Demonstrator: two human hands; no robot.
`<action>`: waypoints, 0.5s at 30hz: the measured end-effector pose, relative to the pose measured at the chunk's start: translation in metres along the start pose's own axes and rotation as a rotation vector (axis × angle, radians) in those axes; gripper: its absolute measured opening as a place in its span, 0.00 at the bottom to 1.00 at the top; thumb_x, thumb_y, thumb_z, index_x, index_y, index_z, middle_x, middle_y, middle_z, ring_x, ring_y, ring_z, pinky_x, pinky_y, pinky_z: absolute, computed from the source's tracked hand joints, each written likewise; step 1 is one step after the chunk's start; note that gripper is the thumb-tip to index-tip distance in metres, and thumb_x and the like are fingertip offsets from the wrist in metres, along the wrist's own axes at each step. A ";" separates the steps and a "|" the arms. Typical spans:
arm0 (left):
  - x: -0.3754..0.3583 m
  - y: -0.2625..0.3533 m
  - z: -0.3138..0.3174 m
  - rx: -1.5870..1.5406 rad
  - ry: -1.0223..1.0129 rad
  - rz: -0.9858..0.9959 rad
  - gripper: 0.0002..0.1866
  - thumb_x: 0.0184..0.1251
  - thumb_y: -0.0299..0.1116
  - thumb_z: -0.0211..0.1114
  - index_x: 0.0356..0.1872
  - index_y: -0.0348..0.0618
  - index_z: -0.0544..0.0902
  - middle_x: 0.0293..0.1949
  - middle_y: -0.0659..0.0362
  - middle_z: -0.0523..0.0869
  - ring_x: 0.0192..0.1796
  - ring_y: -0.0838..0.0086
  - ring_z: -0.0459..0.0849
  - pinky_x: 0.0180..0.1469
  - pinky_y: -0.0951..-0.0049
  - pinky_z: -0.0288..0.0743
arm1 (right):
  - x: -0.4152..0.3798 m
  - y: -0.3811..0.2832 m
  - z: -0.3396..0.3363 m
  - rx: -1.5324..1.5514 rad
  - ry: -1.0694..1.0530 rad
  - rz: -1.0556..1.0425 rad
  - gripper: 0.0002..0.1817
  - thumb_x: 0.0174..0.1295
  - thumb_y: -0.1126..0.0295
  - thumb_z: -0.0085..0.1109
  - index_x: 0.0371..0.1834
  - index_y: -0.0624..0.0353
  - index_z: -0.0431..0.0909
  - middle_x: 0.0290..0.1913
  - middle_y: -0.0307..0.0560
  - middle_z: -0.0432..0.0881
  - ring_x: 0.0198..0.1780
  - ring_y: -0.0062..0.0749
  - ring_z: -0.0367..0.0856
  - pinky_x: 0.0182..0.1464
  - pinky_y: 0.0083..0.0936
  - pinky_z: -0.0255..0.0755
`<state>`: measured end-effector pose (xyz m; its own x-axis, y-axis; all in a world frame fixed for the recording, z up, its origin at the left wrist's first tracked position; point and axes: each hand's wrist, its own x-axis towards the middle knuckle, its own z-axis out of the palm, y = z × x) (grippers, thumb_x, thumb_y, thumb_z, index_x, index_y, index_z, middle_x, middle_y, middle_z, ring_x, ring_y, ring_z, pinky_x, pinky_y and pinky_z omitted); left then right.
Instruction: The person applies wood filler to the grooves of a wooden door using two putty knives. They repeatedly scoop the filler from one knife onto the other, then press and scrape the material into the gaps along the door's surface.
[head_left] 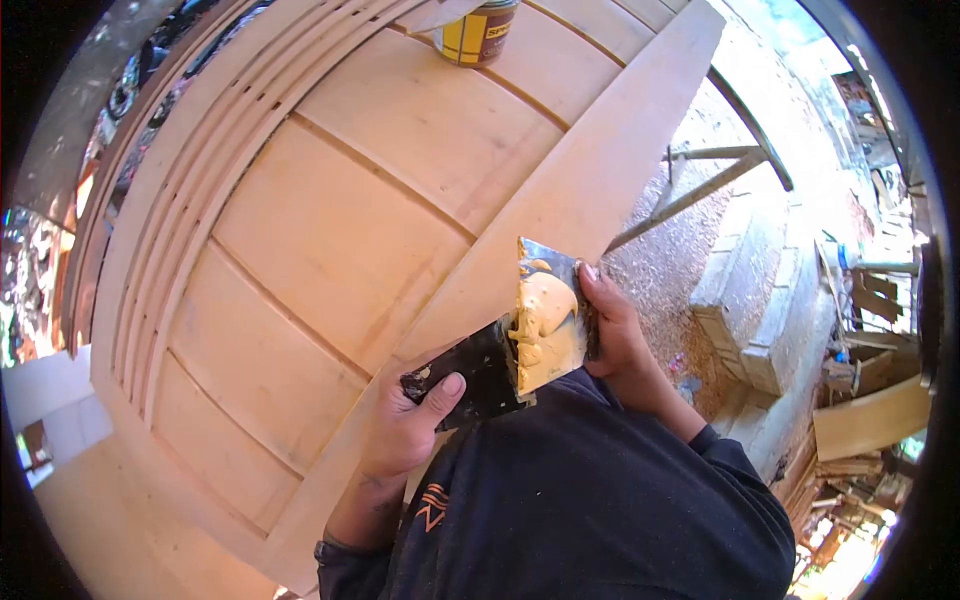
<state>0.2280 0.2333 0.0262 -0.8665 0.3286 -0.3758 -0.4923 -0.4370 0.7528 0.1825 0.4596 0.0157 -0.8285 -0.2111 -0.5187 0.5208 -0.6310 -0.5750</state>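
My left hand is closed around a black putty spreader, with the thumb lying on its flat face. In my right hand is a second putty spreader, gripped along its outer edge. A thick mound of tan-yellow putty covers much of that second spreader's face. The two spreaders meet or overlap at the putty's left side, in front of my body. Beneath and beyond my hands lies a wooden door with grooved panels and a curved, slotted side.
A yellow and brown can stands on the door's far part. To the right, a wooden trestle leg shows under the door's edge. Concrete blocks sit on the sawdust-strewn ground, and scrap wood is piled at far right.
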 end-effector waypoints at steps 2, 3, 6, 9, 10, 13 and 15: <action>-0.003 0.001 0.013 0.049 0.083 0.007 0.17 0.64 0.29 0.59 0.53 0.31 0.75 0.46 0.58 0.82 0.47 0.78 0.78 0.51 0.77 0.70 | 0.005 -0.005 -0.004 0.036 -0.019 -0.022 0.21 0.68 0.58 0.43 0.53 0.65 0.67 0.47 0.51 0.79 0.46 0.36 0.81 0.49 0.33 0.76; -0.002 0.002 0.022 0.118 0.119 0.062 0.17 0.64 0.29 0.59 0.53 0.32 0.75 0.46 0.57 0.82 0.47 0.77 0.78 0.51 0.77 0.70 | 0.009 -0.009 -0.008 0.059 -0.028 -0.039 0.21 0.68 0.58 0.42 0.53 0.65 0.67 0.47 0.51 0.79 0.46 0.36 0.81 0.50 0.34 0.76; 0.007 0.003 0.056 0.405 0.207 0.243 0.16 0.64 0.26 0.58 0.53 0.33 0.76 0.45 0.53 0.83 0.49 0.72 0.80 0.51 0.75 0.71 | 0.020 -0.026 -0.015 0.073 -0.023 -0.071 0.18 0.68 0.59 0.44 0.47 0.65 0.70 0.41 0.49 0.80 0.39 0.32 0.81 0.45 0.30 0.77; 0.030 0.002 0.095 0.847 0.247 0.460 0.18 0.61 0.21 0.57 0.53 0.35 0.76 0.46 0.48 0.82 0.49 0.62 0.81 0.53 0.71 0.71 | 0.034 -0.049 -0.039 0.041 -0.055 -0.114 0.17 0.68 0.59 0.45 0.45 0.63 0.71 0.39 0.46 0.80 0.37 0.27 0.80 0.42 0.28 0.77; 0.040 0.001 0.108 0.996 0.246 0.532 0.19 0.60 0.19 0.57 0.54 0.35 0.75 0.47 0.47 0.81 0.50 0.59 0.80 0.53 0.70 0.71 | 0.038 -0.059 -0.045 0.047 -0.050 -0.122 0.17 0.68 0.59 0.46 0.45 0.63 0.71 0.38 0.45 0.80 0.36 0.26 0.80 0.41 0.27 0.76; 0.075 -0.011 0.147 1.355 0.238 0.666 0.21 0.59 0.17 0.55 0.56 0.36 0.73 0.50 0.42 0.77 0.51 0.53 0.79 0.55 0.65 0.72 | 0.047 -0.096 -0.064 0.086 -0.044 -0.135 0.16 0.67 0.59 0.47 0.43 0.62 0.72 0.36 0.43 0.80 0.34 0.24 0.80 0.38 0.25 0.76; 0.102 -0.017 0.168 1.507 0.234 0.744 0.21 0.60 0.15 0.53 0.56 0.37 0.72 0.52 0.40 0.75 0.52 0.51 0.78 0.55 0.63 0.72 | 0.057 -0.119 -0.083 0.139 -0.060 -0.141 0.15 0.67 0.59 0.47 0.42 0.62 0.72 0.35 0.43 0.80 0.33 0.24 0.80 0.38 0.24 0.77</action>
<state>0.1620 0.4144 0.0660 -0.9171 0.2530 0.3080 0.3881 0.7426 0.5458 0.0904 0.5849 0.0016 -0.9042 -0.1545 -0.3982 0.3684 -0.7538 -0.5442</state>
